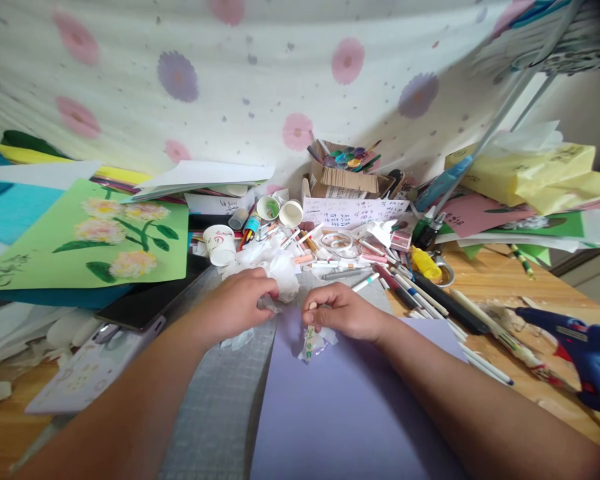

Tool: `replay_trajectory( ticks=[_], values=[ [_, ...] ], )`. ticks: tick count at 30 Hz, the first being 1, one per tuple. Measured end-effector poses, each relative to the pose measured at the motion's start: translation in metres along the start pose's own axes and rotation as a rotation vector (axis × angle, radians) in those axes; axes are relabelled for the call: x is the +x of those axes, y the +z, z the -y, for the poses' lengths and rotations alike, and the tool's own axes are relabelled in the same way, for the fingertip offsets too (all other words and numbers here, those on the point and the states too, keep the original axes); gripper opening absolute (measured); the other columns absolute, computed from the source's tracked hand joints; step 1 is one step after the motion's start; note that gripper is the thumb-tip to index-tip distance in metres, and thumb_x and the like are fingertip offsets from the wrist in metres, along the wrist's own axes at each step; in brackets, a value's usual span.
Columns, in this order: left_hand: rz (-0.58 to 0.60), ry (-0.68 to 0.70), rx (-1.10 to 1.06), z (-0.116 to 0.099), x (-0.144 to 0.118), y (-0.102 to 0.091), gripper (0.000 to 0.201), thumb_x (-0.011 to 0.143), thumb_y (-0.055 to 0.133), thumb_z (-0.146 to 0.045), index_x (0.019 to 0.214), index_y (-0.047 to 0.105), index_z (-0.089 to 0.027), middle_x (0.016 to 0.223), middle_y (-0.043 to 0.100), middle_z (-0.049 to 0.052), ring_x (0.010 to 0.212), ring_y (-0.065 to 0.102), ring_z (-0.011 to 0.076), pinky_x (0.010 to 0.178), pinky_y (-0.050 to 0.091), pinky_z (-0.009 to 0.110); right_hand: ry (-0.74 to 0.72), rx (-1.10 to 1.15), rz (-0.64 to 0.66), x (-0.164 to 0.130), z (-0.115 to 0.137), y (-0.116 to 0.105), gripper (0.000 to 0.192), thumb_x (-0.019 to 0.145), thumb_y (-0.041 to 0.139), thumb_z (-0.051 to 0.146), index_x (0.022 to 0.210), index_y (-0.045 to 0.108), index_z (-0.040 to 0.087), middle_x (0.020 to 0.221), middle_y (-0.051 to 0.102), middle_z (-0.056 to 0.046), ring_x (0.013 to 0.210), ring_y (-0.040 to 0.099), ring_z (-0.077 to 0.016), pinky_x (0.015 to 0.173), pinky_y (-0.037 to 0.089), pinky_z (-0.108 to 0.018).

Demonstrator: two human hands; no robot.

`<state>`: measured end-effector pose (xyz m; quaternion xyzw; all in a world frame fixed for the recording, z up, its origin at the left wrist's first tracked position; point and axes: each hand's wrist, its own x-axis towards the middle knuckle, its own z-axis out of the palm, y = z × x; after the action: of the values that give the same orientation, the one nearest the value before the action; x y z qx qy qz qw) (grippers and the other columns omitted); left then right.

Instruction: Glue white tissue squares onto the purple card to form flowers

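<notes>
My right hand (345, 310) has its thumb and fingers clamped on a slim stick (309, 341) with green marks on it. The stick's long axis runs almost straight toward me, its upper end showing between my fingers and its lower end below them, over the purple sheet (340, 413). A small, crinkled, see-through piece (325, 340) lies just beside that lower end, partly under my fingers; whether the two touch, I cannot tell.

My left hand (240, 300) is curled beside the sheet's far left corner, its fingertips at a filmy scrap (267, 305). I cannot tell whether they pinch it or only rest against it. A crumpled white tissue (285, 283) sits just beyond those fingers, between my hands and nearer the left.

So the stick and its lower end belong to my right side, while the loose tissue is within closer reach of my left.

Farther out, the sheet lies partly over a grey cutting mat (210, 413). Pens are heaped beyond my hands, a paper cup (220, 245) stands at the far left of them, and a blue glue gun (580, 340) lies on the table (555, 287) to my right.
</notes>
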<state>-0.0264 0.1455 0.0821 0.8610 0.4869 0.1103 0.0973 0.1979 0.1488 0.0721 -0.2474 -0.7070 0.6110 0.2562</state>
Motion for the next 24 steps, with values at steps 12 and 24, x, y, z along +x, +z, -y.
replay_trajectory(
  ticks=[12,24],
  values=[
    [-0.101,-0.046,0.038,-0.008,0.004,0.005,0.010,0.077,0.054,-0.017,0.081,0.062,-0.021,0.080,0.057,0.000,0.080,0.055,0.0177,0.069,0.039,0.027,-0.004,-0.141,-0.195,0.004,-0.006,-0.004,0.027,0.078,0.061,0.036,0.061,0.057,0.016,0.053,0.055,0.002,0.051,0.048,-0.0108,0.052,0.037,-0.023],
    [-0.149,-0.123,0.284,-0.016,0.011,0.017,0.016,0.073,0.068,-0.027,0.088,0.062,-0.024,0.093,0.057,0.003,0.093,0.053,0.0230,0.078,0.039,0.033,-0.076,0.001,-0.341,0.004,-0.009,-0.010,0.028,0.076,0.062,0.036,0.058,0.052,0.017,0.053,0.050,0.004,0.052,0.043,-0.0099,0.055,0.034,-0.024]
  ],
)
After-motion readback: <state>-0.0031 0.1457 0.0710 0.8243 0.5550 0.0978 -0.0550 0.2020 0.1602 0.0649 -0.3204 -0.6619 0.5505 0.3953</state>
